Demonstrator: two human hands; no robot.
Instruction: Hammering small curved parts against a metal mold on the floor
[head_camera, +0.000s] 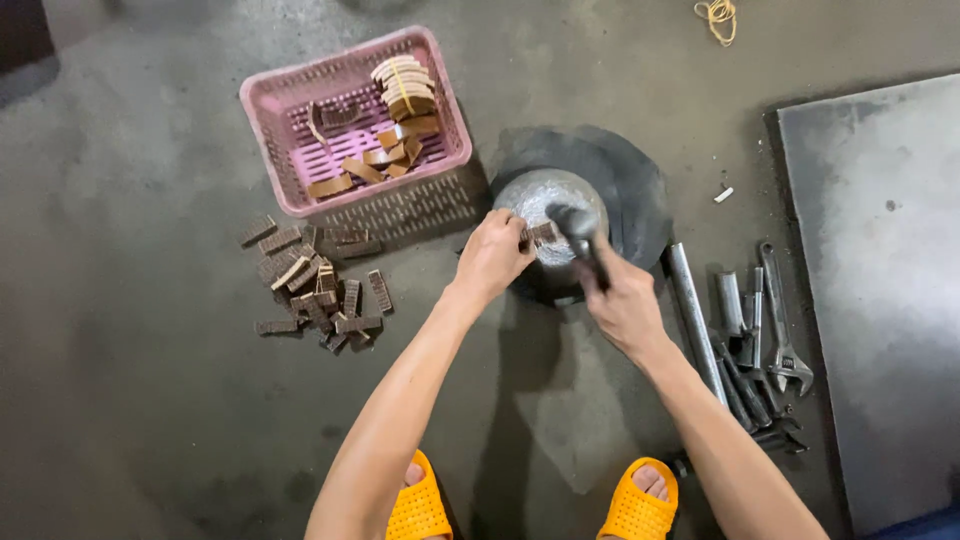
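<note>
On the right lies a big grey metal plate (880, 290) on the concrete floor (130, 400). At the top left stands a pink basket (280, 130) with brown curved pieces (400, 110) inside. In the middle is a round metal block (548, 205) on a dark base. Your left hand (492, 255) pinches a small brown piece (541, 234) on top of this block, fingers closed on it. Your right hand (625, 305) is wrapped tight around a hammer (582, 238), its head just beside the piece. More brown pieces (315, 285) lie in a pile at the left, and wrenches (775, 340) lie at the right.
</note>
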